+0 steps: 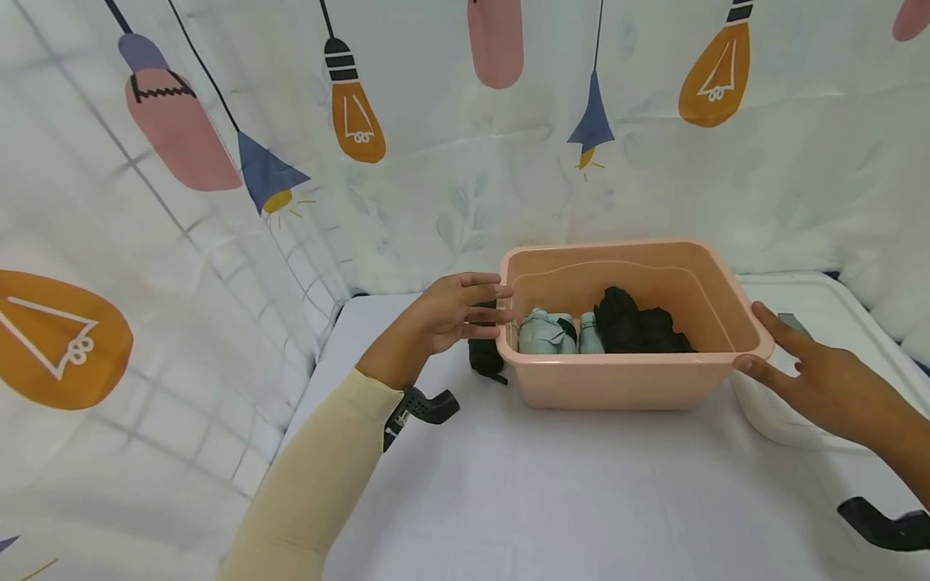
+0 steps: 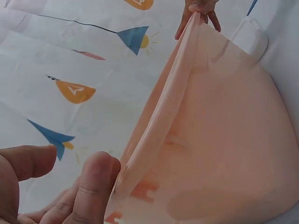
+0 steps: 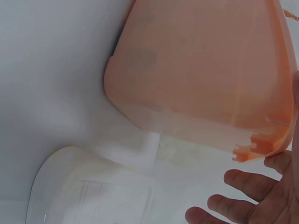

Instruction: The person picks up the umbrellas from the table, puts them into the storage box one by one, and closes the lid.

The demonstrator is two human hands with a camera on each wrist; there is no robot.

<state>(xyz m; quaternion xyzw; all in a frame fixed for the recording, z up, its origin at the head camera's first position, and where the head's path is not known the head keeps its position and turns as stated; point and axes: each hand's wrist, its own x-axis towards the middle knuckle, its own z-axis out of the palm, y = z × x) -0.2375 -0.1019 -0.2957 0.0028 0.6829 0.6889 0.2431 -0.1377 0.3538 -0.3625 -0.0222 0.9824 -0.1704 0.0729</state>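
Observation:
A peach plastic tub [image 1: 610, 383] stands on the white-covered table. Inside lie pale grey-green bundles [image 1: 546, 332] and a crumpled black bundle [image 1: 639, 324], apparently cloth. My left hand [image 1: 454, 313] is at the tub's left rim, fingers extended with their tips against it; in the left wrist view the thumb is held away from the tub [image 2: 224, 130]. At the right end, my right hand [image 1: 821, 383] touches the rim with thumb and index finger, the fingers fairly straight. The right wrist view shows that hand's other fingers [image 3: 233, 205] spread apart from the tub [image 3: 196, 70].
A white plastic tray or lid [image 1: 785, 415] lies to the right, partly under my right hand. Some black object [image 1: 485, 355] sits beside the tub's left end, partly hidden by my left hand. A patterned curtain [image 1: 436, 202] hangs behind the table.

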